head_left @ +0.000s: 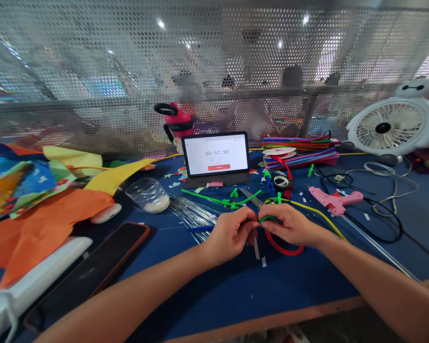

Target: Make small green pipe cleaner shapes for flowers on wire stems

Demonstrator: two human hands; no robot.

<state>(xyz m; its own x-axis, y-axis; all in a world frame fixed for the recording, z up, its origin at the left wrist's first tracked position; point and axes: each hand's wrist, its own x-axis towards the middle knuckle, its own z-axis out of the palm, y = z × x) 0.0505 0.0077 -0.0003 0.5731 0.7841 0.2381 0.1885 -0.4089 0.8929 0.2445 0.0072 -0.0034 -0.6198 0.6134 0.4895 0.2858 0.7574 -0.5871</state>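
Observation:
Just above the table's middle, my left hand (230, 231) and my right hand (289, 224) meet fingertip to fingertip. Between them is a short piece of green pipe cleaner (268, 218), pinched by both and mostly covered by the fingers. Scissors with red handles (288, 250) lie under my hands, their blades pointing away. Beyond the fingers rests a long green pipe cleaner (207, 197) with small twisted bits along it. A bundle of thin silvery wires (189, 212) spreads to the left of my left hand, with a blue pen-like stick across it.
A tablet (216, 155) showing a timer stands at the back. Left are a clear plastic cup (148, 196), a phone (89, 274) and orange paper (46, 219). Right are a pink glue gun (336, 200), its cable and a white fan (389, 124). Pipe cleaner bundles (300, 159) lie behind.

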